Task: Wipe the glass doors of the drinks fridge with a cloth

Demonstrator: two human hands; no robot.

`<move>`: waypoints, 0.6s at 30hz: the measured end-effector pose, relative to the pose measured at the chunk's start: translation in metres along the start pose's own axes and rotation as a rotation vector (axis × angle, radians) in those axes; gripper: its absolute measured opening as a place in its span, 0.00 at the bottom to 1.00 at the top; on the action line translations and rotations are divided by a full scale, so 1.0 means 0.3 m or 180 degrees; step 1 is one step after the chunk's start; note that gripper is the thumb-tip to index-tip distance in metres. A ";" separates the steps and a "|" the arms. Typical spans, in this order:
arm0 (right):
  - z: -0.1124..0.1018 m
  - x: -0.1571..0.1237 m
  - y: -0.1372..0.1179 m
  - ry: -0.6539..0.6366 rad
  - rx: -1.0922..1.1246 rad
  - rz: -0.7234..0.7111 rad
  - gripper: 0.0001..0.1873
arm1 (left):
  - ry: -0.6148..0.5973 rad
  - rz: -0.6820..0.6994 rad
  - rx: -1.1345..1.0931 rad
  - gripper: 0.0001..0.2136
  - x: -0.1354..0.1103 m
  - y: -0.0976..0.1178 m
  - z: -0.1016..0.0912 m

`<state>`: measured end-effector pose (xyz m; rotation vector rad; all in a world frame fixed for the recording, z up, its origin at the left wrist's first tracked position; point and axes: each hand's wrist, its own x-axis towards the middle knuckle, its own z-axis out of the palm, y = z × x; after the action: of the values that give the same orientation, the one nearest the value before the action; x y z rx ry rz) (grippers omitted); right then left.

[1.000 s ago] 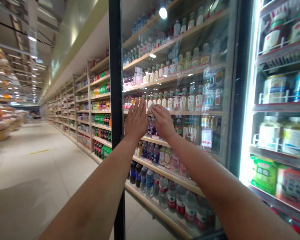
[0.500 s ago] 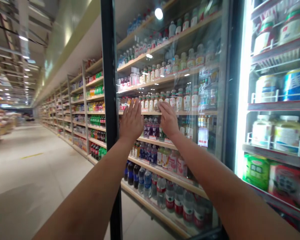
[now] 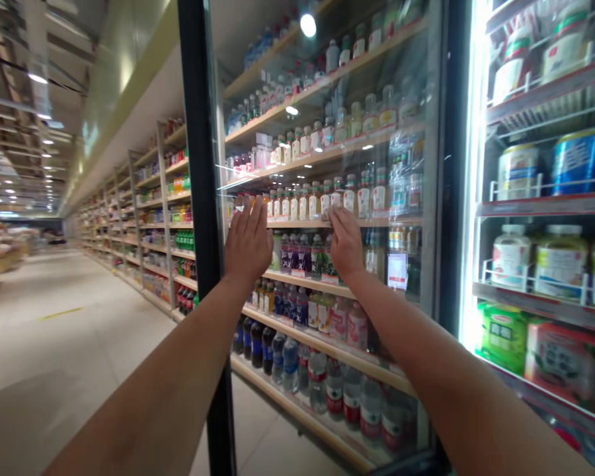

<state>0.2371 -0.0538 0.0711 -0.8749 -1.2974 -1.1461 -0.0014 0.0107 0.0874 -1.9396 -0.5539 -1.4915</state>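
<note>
Before me a glass door (image 3: 307, 165) with a black frame (image 3: 198, 198) stands swung out from a lit fridge. My left hand (image 3: 248, 241) lies flat against the glass by the frame, fingers stretched out, holding nothing. To its right, my right hand (image 3: 346, 241) is bent at the fingers and pressed to the glass. A small pale wad, which looks like a cloth (image 3: 326, 210), shows under its fingertips; most of it is hidden by the hand. Shelves of bottles (image 3: 302, 201) show through the glass behind both hands.
On the right, fridge shelves (image 3: 550, 206) hold jars, a blue can (image 3: 578, 158) and green and red packs (image 3: 506, 330). A long row of drink shelves (image 3: 168, 198) runs off to the left along the pale aisle floor (image 3: 69, 357).
My right hand has slid to the right across the glass, away from my left hand. My left hand keeps its place on the door; the view has shifted slightly.
</note>
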 end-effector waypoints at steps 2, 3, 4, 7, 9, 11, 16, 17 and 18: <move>-0.014 -0.018 0.013 -0.0184 0.0042 -0.0175 0.28 | 0.0015 0.0019 0.0015 0.29 0.000 -0.001 0.001; -0.021 -0.022 0.022 -0.0254 0.0064 -0.0256 0.28 | 0.0038 0.0025 0.0020 0.29 -0.001 -0.002 0.002; -0.029 -0.023 0.032 -0.0279 0.0072 -0.0298 0.27 | 0.0058 0.0026 0.0027 0.29 -0.002 -0.003 0.004; -0.047 -0.019 0.064 -0.0110 -0.0004 -0.0155 0.27 | 0.0086 0.0027 0.0047 0.29 -0.002 -0.006 0.007; -0.058 -0.025 0.079 0.0030 -0.0057 -0.0020 0.28 | 0.0092 0.0030 0.0059 0.29 -0.002 -0.007 0.009; -0.070 -0.040 0.094 0.0037 -0.0054 -0.0046 0.27 | 0.0099 0.0043 0.0077 0.29 -0.002 -0.007 0.010; -0.133 -0.067 0.184 -0.0075 -0.0044 -0.0089 0.26 | 0.0102 0.0083 0.0123 0.29 -0.002 -0.006 0.008; -0.150 -0.074 0.209 0.0070 -0.0113 0.0081 0.26 | 0.0097 0.0076 0.0119 0.29 -0.002 -0.006 0.007; -0.167 -0.084 0.234 0.0258 -0.0204 0.0289 0.26 | 0.0086 0.0069 0.0106 0.29 -0.002 -0.005 0.005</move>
<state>0.3197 -0.0808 0.0486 -0.9160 -1.1490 -1.1451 -0.0014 0.0129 0.0868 -1.8915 -0.5409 -1.4838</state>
